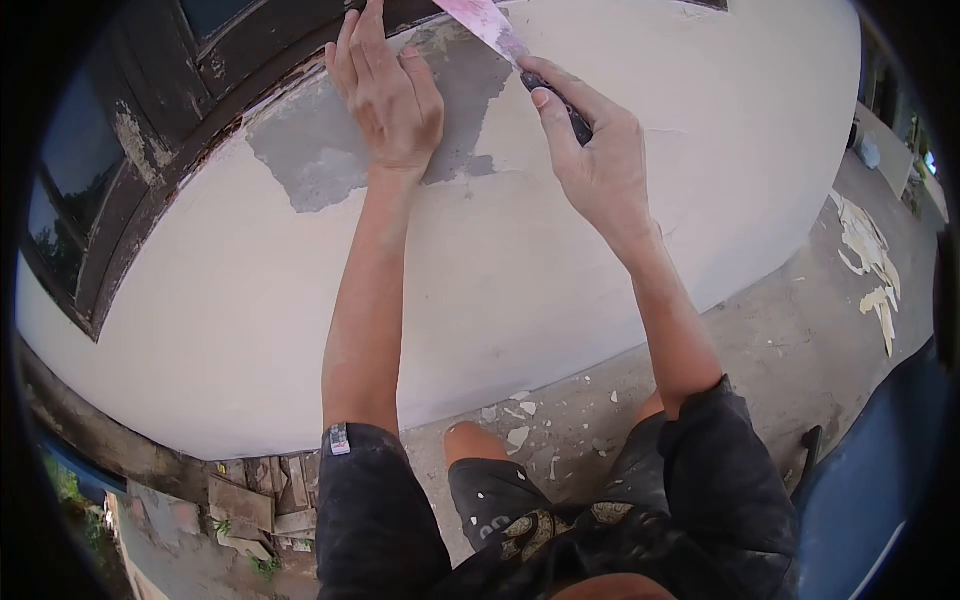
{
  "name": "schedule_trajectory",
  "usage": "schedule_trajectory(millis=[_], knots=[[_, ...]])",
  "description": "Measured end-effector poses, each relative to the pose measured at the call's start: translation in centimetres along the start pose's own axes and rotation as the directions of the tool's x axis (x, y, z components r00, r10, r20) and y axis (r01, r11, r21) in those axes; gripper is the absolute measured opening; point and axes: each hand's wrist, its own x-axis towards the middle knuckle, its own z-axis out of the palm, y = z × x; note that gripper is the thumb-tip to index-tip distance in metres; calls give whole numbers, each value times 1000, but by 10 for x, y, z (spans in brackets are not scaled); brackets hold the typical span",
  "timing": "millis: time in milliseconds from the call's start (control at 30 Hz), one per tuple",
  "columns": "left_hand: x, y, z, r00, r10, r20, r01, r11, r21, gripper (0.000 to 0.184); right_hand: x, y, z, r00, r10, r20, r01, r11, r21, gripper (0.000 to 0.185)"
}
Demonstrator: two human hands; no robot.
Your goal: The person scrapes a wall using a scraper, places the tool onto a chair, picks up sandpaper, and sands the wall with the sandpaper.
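Observation:
My right hand (598, 160) is wrapped round the black handle of a putty knife (486, 24). Its blade, smeared pink and white, points up and left and runs out of the top of the view. To the left, my left hand (385, 95) has its fingers stretched upward, over a bare grey patch (310, 150) of the wall where the paint is gone. Whether its palm touches the wall is hidden. Cream paint (520, 290) covers the wall around the patch, with a ragged edge between the two.
A dark wooden window frame (150, 110) with peeling paint borders the wall at upper left. Paint flakes (518, 436) litter the concrete floor by my legs, and larger peeled sheets (866, 240) lie at right. Broken boards (243, 500) are piled at lower left. A blue surface (880, 480) stands at lower right.

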Motion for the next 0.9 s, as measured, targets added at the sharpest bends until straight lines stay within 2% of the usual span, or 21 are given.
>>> schedule_trajectory(millis=[33, 100, 167, 200, 267, 300, 433, 500, 533, 600, 633, 700, 767, 867, 900], knots=[[1, -2, -1, 1000, -6, -10, 6, 1000, -11, 51, -8, -7, -4, 999, 7, 39, -8, 1000, 27, 33], [0, -9, -3, 1000, 0, -28, -2, 998, -61, 49, -40, -12, -18, 964, 250, 90, -260, 956, 134, 38], [-4, -13, -2, 999, 26, -37, -31, 988, -154, 47, -70, -6, -23, 874, 440, 207, -479, 851, 215, 43], [-4, -13, -1, 999, 35, -32, -39, 989, -143, 45, -88, 5, -20, 811, 509, 287, -576, 781, 241, 46], [-6, -10, -1, 999, 48, -13, -49, 991, -124, 43, -120, 32, -17, 795, 535, 288, -587, 797, 142, 50], [-9, -8, -4, 998, 60, 19, -57, 993, -99, 42, -137, 47, -16, 849, 481, 220, -496, 868, 16, 51], [-30, -3, -18, 990, 73, 119, -70, 997, -34, 41, -194, 56, -16, 870, 469, 152, -478, 878, 32, 53], [-47, -2, -26, 986, 63, 154, -59, 998, -28, 41, -213, 70, -4, 946, 285, 153, -288, 958, -3, 53], [-53, -3, -29, 984, 58, 169, -54, 998, -24, 41, -215, 75, 7, 983, 98, 155, -92, 995, -48, 53], [-62, -3, -30, 985, 35, 171, -30, 999, -34, 40, -224, 72, 21, 971, 109, 214, -108, 994, -18, 53], [-64, -2, -31, 988, 18, 156, -11, 999, -46, 40, -220, 54, 25, 915, 294, 275, -318, 947, 44, 53], [-66, -4, -33, 993, -2, 115, 12, 996, -89, 39, -204, 20, 34, 797, 503, 335, -582, 788, 203, 52], [-69, -7, -34, 997, -9, 71, 20, 987, -160, 38, -188, -6, 46, 735, 596, 325, -677, 608, 416, 50], [-69, -7, -36, 999, -47, 10, 48, 961, -273, 37, -180, -8, 70, 823, 497, 276, -568, 734, 372, 48], [-70, -8, -38, 998, -39, 39, 49, 959, -280, 37, -178, -5, 75, 851, 460, 252, -523, 782, 339, 48]])
